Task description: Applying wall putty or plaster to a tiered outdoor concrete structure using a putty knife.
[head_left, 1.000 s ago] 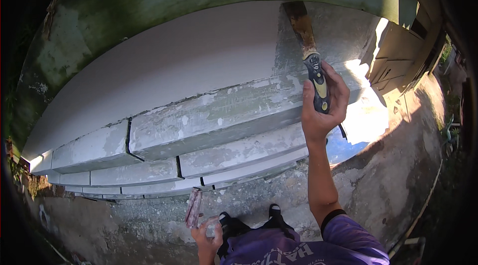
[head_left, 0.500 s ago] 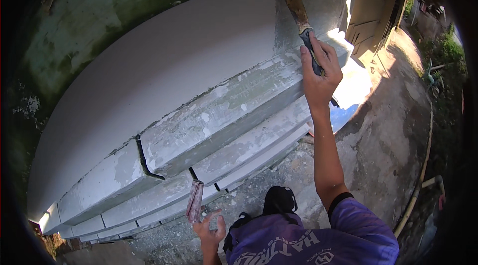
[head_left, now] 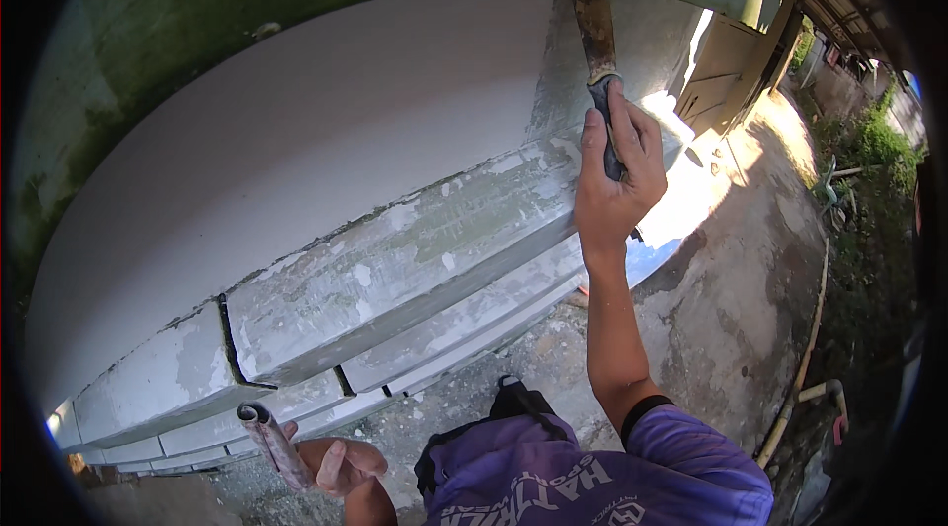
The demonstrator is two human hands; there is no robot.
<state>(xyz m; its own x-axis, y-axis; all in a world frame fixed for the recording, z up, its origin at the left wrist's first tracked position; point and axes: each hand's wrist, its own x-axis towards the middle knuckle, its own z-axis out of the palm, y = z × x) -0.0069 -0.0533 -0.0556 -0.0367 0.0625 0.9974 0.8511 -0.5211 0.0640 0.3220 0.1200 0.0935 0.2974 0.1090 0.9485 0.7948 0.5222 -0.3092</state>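
My right hand [head_left: 622, 156] grips the dark handle of a scraper [head_left: 595, 32]. Its long, rust-stained blade points up against the wall, below the green ledge. Behind the blade is a bare grey patch [head_left: 652, 42] at the right end of the smooth whitish wall panel [head_left: 326, 121]. Low at the left, my left hand [head_left: 346, 462] is closed around one end of a dusty pinkish-grey rolled piece [head_left: 278, 447]. Two curled openings show at its far end; its material I cannot tell. A stepped ledge [head_left: 415, 240] with patchy white and grey paint runs between my hands.
A mossy green ledge [head_left: 178, 42] overhangs the panel. Dark gaps [head_left: 232, 343] cut across the steps. Rough concrete ground [head_left: 711, 309] lies to the right, with a pipe [head_left: 805, 368] along its edge and plants [head_left: 884, 141] beyond. Something blue [head_left: 652, 257] sits behind my right forearm.
The scraper has turned more upright, its blade still on the grey patch. My left hand has moved left and down, and the rolled piece has tipped leftward. The whole view has shifted.
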